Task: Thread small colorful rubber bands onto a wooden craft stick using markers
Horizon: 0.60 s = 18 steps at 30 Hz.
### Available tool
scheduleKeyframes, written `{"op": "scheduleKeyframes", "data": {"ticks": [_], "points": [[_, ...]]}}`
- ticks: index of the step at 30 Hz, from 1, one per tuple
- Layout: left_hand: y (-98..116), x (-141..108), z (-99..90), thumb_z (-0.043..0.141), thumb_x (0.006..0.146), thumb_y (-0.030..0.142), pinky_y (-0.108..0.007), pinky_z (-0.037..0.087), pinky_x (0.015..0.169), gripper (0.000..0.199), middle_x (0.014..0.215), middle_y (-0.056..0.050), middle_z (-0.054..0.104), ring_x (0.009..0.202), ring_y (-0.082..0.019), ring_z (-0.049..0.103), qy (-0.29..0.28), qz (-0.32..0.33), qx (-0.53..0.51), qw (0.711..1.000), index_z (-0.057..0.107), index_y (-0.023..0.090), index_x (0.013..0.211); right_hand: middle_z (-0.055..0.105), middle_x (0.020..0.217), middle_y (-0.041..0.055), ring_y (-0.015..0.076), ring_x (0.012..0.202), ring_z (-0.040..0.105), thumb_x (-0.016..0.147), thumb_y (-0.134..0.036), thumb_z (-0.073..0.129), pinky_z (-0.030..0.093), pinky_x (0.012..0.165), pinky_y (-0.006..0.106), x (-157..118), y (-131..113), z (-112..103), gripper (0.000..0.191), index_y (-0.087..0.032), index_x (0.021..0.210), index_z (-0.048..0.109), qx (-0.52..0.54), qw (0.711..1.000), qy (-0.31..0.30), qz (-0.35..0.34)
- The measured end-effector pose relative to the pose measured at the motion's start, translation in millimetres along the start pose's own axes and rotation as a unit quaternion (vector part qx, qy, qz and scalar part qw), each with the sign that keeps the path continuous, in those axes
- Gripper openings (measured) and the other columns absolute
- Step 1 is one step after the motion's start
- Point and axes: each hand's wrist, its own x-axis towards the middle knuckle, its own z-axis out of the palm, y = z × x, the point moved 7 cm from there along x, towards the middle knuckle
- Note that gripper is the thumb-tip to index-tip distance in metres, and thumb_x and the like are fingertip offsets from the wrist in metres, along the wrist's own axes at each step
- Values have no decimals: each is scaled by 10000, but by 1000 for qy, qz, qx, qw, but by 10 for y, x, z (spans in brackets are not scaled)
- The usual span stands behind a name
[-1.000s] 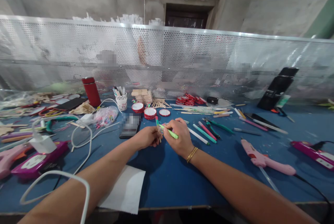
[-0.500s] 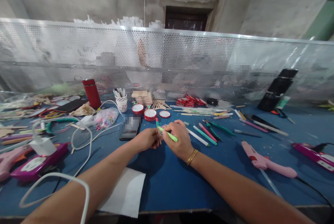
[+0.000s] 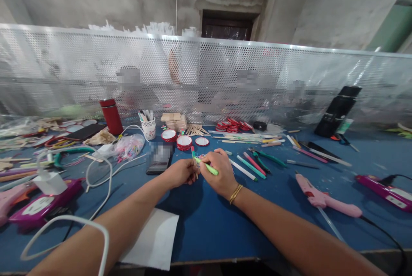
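Note:
My right hand (image 3: 220, 171) is closed around a light green marker pen (image 3: 210, 168), whose front end points left toward my other hand. My left hand (image 3: 182, 173) pinches a thin wooden stick (image 3: 193, 151) with red and green colouring on its upper part. The pen's end meets or nearly meets the stick; the exact contact is too small to tell. Beyond the hands lie small round red-edged pieces with white faces, among them a stacked one (image 3: 184, 142) and a flat one (image 3: 202, 141). Partly behind my right hand are small colourful bits I cannot make out.
A phone (image 3: 159, 160) lies left of my hands, a white sheet (image 3: 157, 237) under my left forearm. Several markers (image 3: 243, 168) and green-handled pliers (image 3: 268, 158) lie right. A pink glue gun (image 3: 325, 201) and purple power strip (image 3: 383, 190) sit farther right. White cable (image 3: 106, 233) loops left.
The view has shifted slightly. Both hands stay together in nearly the same place, still holding the marker pen and the wooden stick.

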Motion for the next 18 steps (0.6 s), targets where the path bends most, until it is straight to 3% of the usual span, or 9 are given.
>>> {"op": "scheduleKeyframes", "data": {"ticks": [5,18], "points": [[-14,-3,10,551,783,349,-204,376,463,209,537,16,572,434,-81,513,4,-26,-10,1000,527,160,697,601,671,-21,149,672,547,846,-216,520,360,905,368,8,11,-35,117,-219,729,526,-2,1000,11,4],[-28,5,-8,529,798,338,-207,388,468,204,560,11,587,447,-87,528,10,-20,13,1000,529,164,691,571,659,-24,144,656,521,846,-216,517,357,901,362,6,-6,-7,120,-217,726,507,2,1000,2,0]]}}
